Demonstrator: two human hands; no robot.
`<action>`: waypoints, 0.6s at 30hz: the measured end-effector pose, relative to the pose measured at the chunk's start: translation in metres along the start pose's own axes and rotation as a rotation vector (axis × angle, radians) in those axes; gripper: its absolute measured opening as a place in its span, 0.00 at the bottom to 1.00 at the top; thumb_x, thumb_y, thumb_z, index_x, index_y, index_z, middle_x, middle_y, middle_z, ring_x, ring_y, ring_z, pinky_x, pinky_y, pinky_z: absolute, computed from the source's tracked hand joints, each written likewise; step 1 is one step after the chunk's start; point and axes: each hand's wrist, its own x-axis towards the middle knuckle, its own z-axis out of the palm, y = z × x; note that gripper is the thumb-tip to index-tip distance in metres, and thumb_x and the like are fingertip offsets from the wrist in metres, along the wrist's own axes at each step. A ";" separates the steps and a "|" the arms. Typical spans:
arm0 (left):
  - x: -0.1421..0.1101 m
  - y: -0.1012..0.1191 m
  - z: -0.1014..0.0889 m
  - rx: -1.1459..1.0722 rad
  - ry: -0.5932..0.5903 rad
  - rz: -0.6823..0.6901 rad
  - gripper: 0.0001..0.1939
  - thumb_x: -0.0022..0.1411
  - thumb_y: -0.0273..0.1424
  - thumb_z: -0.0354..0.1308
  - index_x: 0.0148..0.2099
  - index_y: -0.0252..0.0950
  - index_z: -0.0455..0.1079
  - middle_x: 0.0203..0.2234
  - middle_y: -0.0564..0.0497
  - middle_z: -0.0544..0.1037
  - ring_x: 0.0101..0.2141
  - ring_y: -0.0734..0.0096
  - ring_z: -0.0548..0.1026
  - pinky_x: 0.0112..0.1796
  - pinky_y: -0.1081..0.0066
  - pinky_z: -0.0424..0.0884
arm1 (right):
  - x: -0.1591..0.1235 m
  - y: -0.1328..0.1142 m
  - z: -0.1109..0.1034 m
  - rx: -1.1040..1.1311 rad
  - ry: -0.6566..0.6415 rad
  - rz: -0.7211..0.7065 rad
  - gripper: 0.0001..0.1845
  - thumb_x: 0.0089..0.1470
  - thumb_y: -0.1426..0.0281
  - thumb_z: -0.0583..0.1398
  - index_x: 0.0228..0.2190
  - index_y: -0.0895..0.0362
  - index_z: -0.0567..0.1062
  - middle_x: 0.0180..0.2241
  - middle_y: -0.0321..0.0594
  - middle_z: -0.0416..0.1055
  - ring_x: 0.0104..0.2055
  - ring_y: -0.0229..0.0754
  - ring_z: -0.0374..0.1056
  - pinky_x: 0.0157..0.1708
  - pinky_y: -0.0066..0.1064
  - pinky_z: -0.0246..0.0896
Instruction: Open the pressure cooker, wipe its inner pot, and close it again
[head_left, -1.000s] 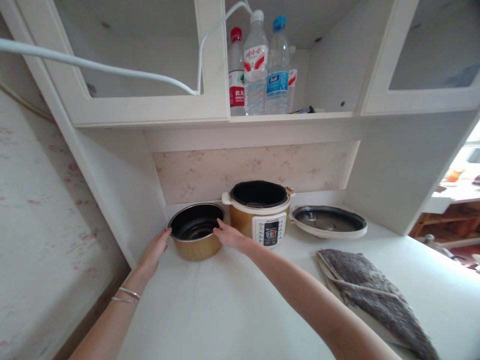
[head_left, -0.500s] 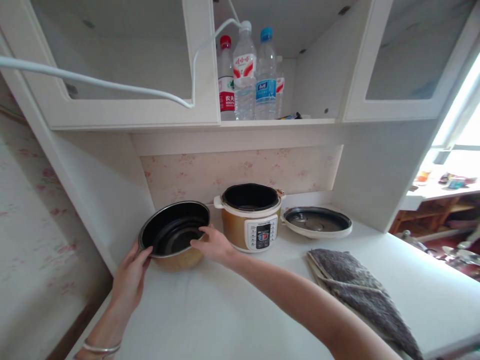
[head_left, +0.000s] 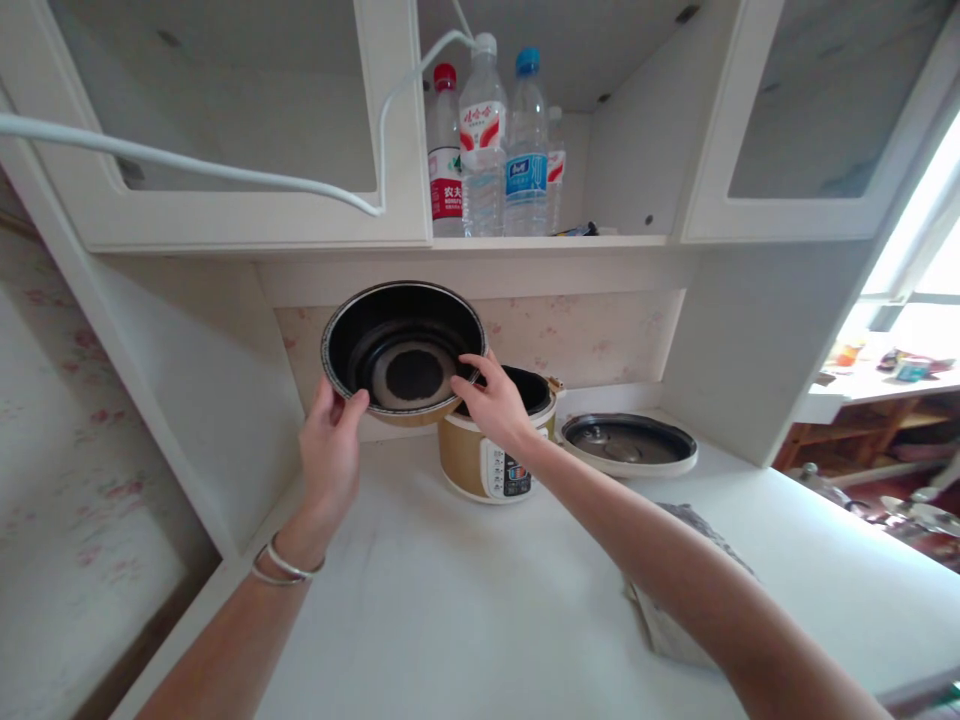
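Both my hands grip the rim of a round inner pot (head_left: 352, 345), black inside and gold outside, held in the air and tilted so its inside faces me. My left hand (head_left: 331, 440) pinches the lower left rim, thumb over the edge. On the right side of the rim, my right hand (head_left: 493, 398) is closed with fingers inside and out. Behind and below the pot stands a gold and white electric cooker (head_left: 463, 455), open at the top, its dark inside partly covered by the pot and my hand. The cooker's round lid (head_left: 634, 445) lies upside down on the counter beside it.
A folded grey cloth (head_left: 667, 625) lies on the white counter (head_left: 420, 600), partly behind my right forearm. Overhead, a cabinet shelf (head_left: 622, 241) bears several plastic bottles (head_left: 482, 150). A white cable (head_left: 247, 178) hangs across the cabinet door at left.
My hands have lifted the inner pot off the counter, up and to the right, and tipped it towards me. It now overlaps the cooker's left side.
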 end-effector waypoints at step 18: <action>-0.007 -0.034 0.139 -0.111 -0.134 -0.051 0.16 0.58 0.37 0.55 0.48 0.36 0.70 0.42 0.48 0.76 0.43 0.66 0.72 0.46 0.68 0.65 | 0.051 0.100 -0.097 -0.281 0.158 0.233 0.19 0.44 0.63 0.56 0.41 0.51 0.73 0.30 0.35 0.71 0.33 0.42 0.65 0.34 0.31 0.58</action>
